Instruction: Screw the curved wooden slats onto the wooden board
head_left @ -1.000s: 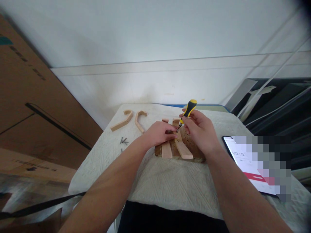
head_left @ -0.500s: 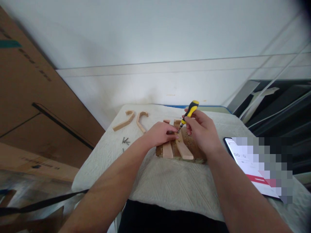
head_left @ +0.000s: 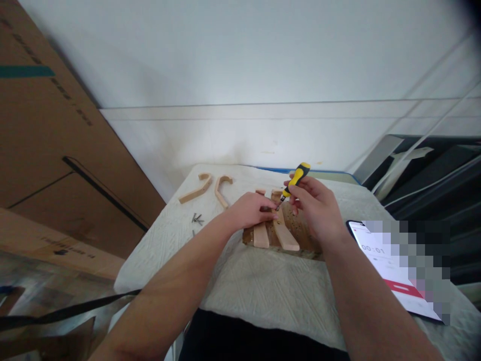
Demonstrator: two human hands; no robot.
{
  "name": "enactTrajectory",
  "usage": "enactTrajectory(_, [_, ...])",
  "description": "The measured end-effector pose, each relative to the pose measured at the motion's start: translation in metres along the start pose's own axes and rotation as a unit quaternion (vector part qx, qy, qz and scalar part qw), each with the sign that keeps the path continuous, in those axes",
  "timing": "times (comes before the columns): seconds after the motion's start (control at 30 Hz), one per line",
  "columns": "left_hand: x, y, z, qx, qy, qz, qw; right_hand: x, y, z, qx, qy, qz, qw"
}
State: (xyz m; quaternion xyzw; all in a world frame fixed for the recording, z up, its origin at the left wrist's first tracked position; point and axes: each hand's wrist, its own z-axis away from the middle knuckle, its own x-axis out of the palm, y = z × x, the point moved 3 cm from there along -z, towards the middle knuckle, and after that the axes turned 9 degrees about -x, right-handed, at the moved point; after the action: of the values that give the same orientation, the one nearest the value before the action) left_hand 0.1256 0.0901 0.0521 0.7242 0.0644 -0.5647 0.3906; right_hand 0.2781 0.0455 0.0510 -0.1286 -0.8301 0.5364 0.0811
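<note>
My right hand [head_left: 319,204] grips a yellow-and-black screwdriver [head_left: 299,176] by its handle. The shaft slants down to the left, its tip at the upper part of a pale wooden hook [head_left: 286,237]. Fingers of my left hand [head_left: 250,209] close on that hook beside the tip; whether they also pinch a screw is too small to tell. A second wooden hook [head_left: 261,236] lies to the left, partly under my left hand. Both hooks rest on a brown wooden board [head_left: 302,228] dotted with small holes.
Two loose wooden hooks, one angled [head_left: 195,192] and one curved [head_left: 219,191], lie at the table's back left. Several screws [head_left: 197,219] are nearer me on the white tablecloth [head_left: 240,286]. A phone [head_left: 370,248] lies at right. Cardboard [head_left: 45,125] stands left; a wall [head_left: 225,140] is behind.
The whole view has shifted slightly, so the scene sits a little lower. Both hands keep their places at the hook and screwdriver. The phone's timer reading has changed.
</note>
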Motion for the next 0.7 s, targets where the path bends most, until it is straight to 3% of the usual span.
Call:
enactTrajectory(0.13, [0.0002,-0.0002,0.0001,-0.004,0.002,-0.005,1.000,-0.0005,-0.0003,-0.0008,-0.008,-0.011,0.027,1.000])
enactTrajectory(0.3, [0.0005,-0.0005,-0.0005,-0.001,0.004,0.000,1.000,-0.0013,0.0010,-0.0032,0.002,0.025,0.069,0.997])
enactTrajectory(0.53, [0.0011,-0.0019,-0.0007,-0.001,-0.003,-0.002,1.000,-0.0013,-0.0002,-0.0009,-0.002,-0.026,0.027,0.999])
enactTrajectory(0.7, [0.0007,-0.0020,-0.0004,-0.013,0.002,0.004,1.000,-0.0037,0.0048,-0.0043,-0.016,0.018,0.066,0.998])
